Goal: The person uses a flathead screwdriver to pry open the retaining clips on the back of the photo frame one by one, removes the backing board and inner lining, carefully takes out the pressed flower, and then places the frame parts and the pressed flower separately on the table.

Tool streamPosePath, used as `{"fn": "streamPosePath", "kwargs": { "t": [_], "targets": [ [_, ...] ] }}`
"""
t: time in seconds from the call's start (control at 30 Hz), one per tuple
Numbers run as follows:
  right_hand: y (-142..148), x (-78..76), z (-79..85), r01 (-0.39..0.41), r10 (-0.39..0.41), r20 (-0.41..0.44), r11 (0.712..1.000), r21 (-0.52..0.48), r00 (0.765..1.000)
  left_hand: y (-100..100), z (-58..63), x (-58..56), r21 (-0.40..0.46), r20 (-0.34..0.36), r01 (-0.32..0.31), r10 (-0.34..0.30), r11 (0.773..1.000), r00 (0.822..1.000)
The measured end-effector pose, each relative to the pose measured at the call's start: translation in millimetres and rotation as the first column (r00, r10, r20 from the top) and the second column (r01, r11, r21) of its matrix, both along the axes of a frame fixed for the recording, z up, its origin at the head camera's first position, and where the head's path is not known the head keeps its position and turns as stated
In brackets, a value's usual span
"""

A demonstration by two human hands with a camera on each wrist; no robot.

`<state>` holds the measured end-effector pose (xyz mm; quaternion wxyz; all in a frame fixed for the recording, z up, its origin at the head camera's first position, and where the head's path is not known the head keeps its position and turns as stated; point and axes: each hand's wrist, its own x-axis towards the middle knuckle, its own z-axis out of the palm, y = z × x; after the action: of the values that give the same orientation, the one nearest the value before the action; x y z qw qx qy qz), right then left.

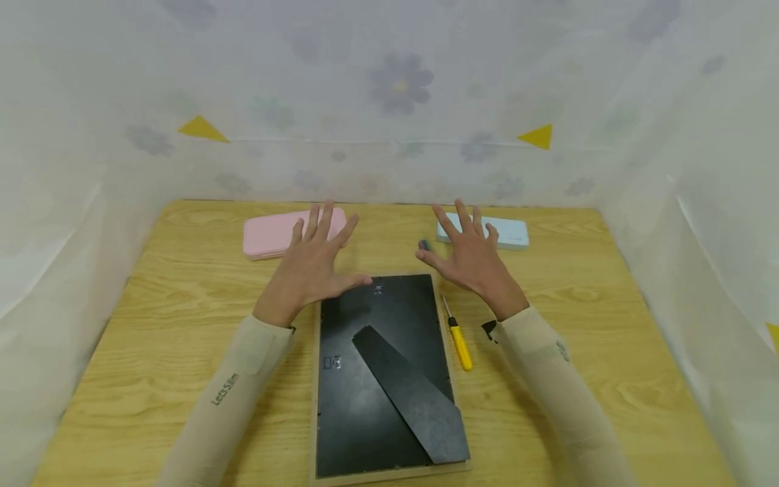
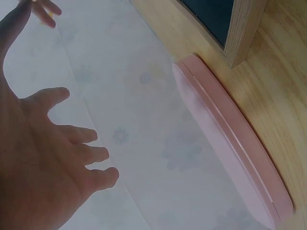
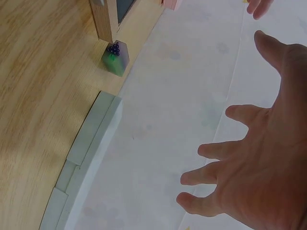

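At lower centre, a picture frame (image 1: 347, 412) is laid face down on the desk (image 1: 170, 304). The left hand (image 1: 313, 267) and right hand (image 1: 475, 264) are held aloft, fully spread, empty; no handling seems under way, so lowering is called for.

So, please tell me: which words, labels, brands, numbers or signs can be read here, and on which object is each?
"Let's Slim": on the left sleeve.
Right sleeve: a small dark mark, too blurred to read.
Light blue case: faint lettering, too small to read.
I can read nothing else.
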<state>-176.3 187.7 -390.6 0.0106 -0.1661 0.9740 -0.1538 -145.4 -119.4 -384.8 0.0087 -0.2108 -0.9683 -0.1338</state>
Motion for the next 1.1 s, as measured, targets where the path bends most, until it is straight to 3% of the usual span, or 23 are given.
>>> {"fn": "streamPosePath", "kwargs": {
  "t": [0.43,0.57,0.67,0.8,0.93,1.1],
  "targets": [
    [-5.5,-6.4,-0.6,-0.034,0.035,-0.032,0.999,0.007,0.999,-10.6,-0.8,4.4,0.022,0.037,-0.036,0.035,0.999,0.999],
    [-4.0,-2.4,3.5,-0.057,0.056,-0.045,0.998,-0.024,0.997,-13.0,-2.9,11.7,0.027,0.046,-0.003,0.002,1.0,0.999],
    [2.7,3.3,6.1,-0.043,0.042,-0.024,0.997,-0.058,0.999,-12.7,-5.0,18.5,0.049,0.047,0.059,-0.062,0.997,0.997],
    [14.3,9.5,8.7,-0.047,0.044,-0.04,0.995,-0.092,0.998,-13.4,-9.3,24.9,0.083,0.005,0.123,-0.124,0.989,0.992],
    [19.6,10.8,8.5,-0.097,0.088,-0.087,0.989,-0.107,0.992,-19.4,-12.8,28.7,0.133,-0.027,0.124,-0.122,0.983,0.992],
    [21.6,12.6,6.3,-0.122,0.112,-0.088,0.986,-0.114,0.99,-23.7,-15.2,32.3,0.19,0.022,0.122,-0.128,0.974,0.991]
  ]
}}
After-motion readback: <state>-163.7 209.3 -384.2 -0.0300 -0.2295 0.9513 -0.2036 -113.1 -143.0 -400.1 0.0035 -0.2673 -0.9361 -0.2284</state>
